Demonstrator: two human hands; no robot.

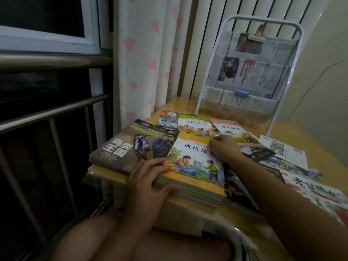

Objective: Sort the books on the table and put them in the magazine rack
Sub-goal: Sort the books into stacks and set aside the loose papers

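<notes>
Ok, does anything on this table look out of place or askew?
Mildly. The bird book stack lies skewed, overhanging the table at its left corner. Papers and magazines on the right are fanned in a loose, overlapping heap. The magazine rack stands upright; no damage shows.

Books [195, 127] crowd the table [293, 136] before the magazine rack [250, 72].

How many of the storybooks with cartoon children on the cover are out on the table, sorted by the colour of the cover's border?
Yellow border: 1, the yellow book under both hands
Green border: 1, the green book
Pink border: 1, the pink book
Total: 3
</notes>
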